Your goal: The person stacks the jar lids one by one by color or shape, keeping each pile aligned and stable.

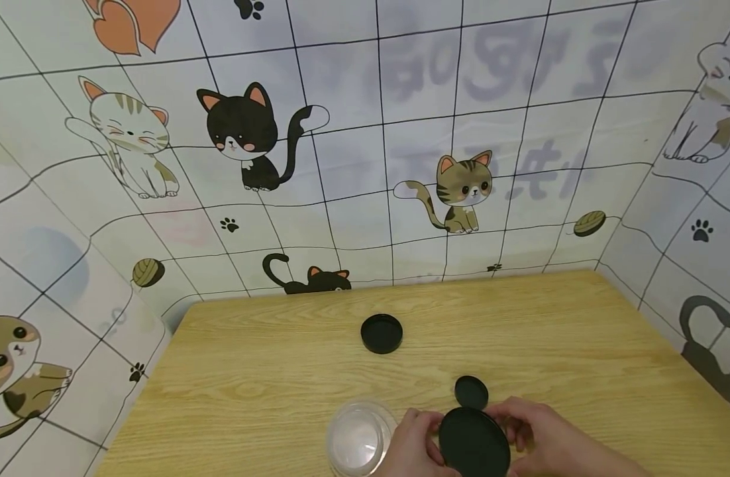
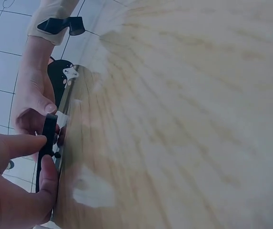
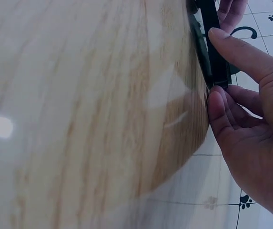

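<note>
Both hands hold a large round black lid point(image 1: 474, 442) by its opposite edges, low over the table's front. My left hand point(image 1: 414, 450) pinches its left edge; in the left wrist view the lid appears edge-on between thumb and fingers. On the opposite side, my right hand point(image 1: 534, 434) grips the rim, with thumb and fingers on the black edge in the right wrist view. Just beyond the lid is a small black disc point(image 1: 471, 391), which the lid's far edge meets or overlaps in the head view. Beside my left hand stands a round transparent plastic container point(image 1: 354, 440).
Farther back on the wooden table point(image 1: 252, 371) lies a shallow round black dish point(image 1: 381, 334). A cloth backdrop point(image 1: 353, 152) printed with cats and grid lines rises behind the table and along both sides.
</note>
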Demonstrator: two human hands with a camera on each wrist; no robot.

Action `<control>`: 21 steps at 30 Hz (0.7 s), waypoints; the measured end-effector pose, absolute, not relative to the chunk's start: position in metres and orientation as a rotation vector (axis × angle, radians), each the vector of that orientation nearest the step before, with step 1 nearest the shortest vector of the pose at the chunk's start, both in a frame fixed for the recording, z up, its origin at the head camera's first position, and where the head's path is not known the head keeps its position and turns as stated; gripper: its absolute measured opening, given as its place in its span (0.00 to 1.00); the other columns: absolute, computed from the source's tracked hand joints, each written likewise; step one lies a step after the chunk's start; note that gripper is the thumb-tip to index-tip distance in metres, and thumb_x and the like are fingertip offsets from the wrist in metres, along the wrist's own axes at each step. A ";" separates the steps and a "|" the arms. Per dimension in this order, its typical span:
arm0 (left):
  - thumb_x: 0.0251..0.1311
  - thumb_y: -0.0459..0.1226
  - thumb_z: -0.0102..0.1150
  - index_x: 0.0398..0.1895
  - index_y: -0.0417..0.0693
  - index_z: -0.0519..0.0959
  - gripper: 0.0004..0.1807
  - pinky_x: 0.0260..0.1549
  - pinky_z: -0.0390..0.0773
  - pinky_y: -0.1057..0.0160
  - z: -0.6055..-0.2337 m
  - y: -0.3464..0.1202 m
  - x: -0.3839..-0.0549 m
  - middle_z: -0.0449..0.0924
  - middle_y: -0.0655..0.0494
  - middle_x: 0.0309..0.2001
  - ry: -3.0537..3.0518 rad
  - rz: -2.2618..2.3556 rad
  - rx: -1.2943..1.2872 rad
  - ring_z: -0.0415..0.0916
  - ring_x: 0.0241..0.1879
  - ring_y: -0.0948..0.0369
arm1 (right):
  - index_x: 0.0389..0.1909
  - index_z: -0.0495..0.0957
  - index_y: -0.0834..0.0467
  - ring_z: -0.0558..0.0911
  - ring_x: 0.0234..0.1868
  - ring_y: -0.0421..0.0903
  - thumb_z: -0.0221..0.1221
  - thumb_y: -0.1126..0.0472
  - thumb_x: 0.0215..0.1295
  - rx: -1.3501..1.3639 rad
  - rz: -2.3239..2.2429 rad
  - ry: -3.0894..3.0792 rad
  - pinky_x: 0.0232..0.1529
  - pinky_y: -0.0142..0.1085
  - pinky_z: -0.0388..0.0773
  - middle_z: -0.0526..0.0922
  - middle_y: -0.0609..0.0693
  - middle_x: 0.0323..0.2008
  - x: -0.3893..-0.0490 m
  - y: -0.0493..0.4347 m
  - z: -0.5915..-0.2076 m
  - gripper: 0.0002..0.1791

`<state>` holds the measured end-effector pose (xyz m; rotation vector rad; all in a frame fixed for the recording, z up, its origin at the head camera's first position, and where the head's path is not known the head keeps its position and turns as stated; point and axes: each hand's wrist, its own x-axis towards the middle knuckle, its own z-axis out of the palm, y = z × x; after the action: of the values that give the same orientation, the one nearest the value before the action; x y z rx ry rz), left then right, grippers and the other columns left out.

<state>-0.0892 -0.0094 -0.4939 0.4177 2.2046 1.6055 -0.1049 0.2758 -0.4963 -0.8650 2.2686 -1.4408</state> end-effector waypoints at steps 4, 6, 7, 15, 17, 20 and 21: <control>0.42 0.28 0.78 0.57 0.43 0.78 0.33 0.43 0.74 0.71 -0.492 -0.007 -0.089 0.66 0.61 0.40 2.198 1.595 0.382 0.70 0.30 0.72 | 0.61 0.76 0.63 0.74 0.33 0.42 0.77 0.63 0.49 -0.790 -1.413 2.273 0.27 0.34 0.73 0.76 0.43 0.38 -0.106 0.273 -0.493 0.36; 0.42 0.27 0.77 0.57 0.41 0.77 0.34 0.42 0.74 0.71 -0.491 -0.006 -0.090 0.66 0.58 0.43 2.186 1.602 0.361 0.72 0.26 0.71 | 0.62 0.76 0.63 0.74 0.33 0.42 0.77 0.64 0.49 -0.745 -1.410 2.261 0.27 0.34 0.73 0.76 0.45 0.39 -0.107 0.271 -0.492 0.37; 0.42 0.26 0.76 0.57 0.41 0.77 0.34 0.42 0.74 0.71 -0.491 -0.006 -0.091 0.66 0.58 0.43 2.184 1.604 0.353 0.73 0.25 0.70 | 0.63 0.75 0.63 0.74 0.33 0.43 0.77 0.65 0.48 -0.726 -1.413 2.250 0.28 0.34 0.72 0.76 0.46 0.39 -0.108 0.270 -0.491 0.37; 0.41 0.26 0.74 0.58 0.40 0.77 0.34 0.39 0.75 0.70 -0.488 0.000 -0.095 0.66 0.56 0.45 2.232 1.564 0.308 0.70 0.26 0.68 | 0.63 0.74 0.66 0.73 0.31 0.38 0.78 0.66 0.46 -0.820 -1.369 2.335 0.27 0.32 0.74 0.75 0.42 0.37 -0.111 0.273 -0.495 0.40; 0.40 0.25 0.74 0.58 0.38 0.77 0.34 0.36 0.75 0.69 -0.489 0.001 -0.095 0.66 0.56 0.45 2.252 1.553 0.311 0.70 0.25 0.68 | 0.63 0.74 0.66 0.73 0.31 0.36 0.78 0.66 0.46 -0.877 -1.360 2.369 0.26 0.32 0.75 0.74 0.39 0.36 -0.112 0.274 -0.497 0.40; 0.40 0.25 0.73 0.59 0.36 0.76 0.35 0.32 0.75 0.70 -0.489 0.002 -0.095 0.66 0.55 0.46 2.270 1.542 0.316 0.71 0.23 0.68 | 0.63 0.74 0.66 0.73 0.31 0.35 0.77 0.67 0.46 -0.907 -1.369 2.380 0.26 0.32 0.74 0.74 0.38 0.36 -0.112 0.275 -0.498 0.40; 0.40 0.24 0.73 0.60 0.35 0.76 0.36 0.31 0.75 0.70 -0.489 0.002 -0.095 0.66 0.55 0.46 2.268 1.543 0.314 0.71 0.23 0.68 | 0.63 0.74 0.67 0.73 0.30 0.35 0.77 0.67 0.46 -0.908 -1.367 2.386 0.25 0.31 0.74 0.74 0.38 0.36 -0.112 0.274 -0.498 0.40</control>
<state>-0.0951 0.0025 -0.4888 0.3139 2.2677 1.5434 -0.1122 0.2744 -0.4981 -0.9085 2.3861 -1.3668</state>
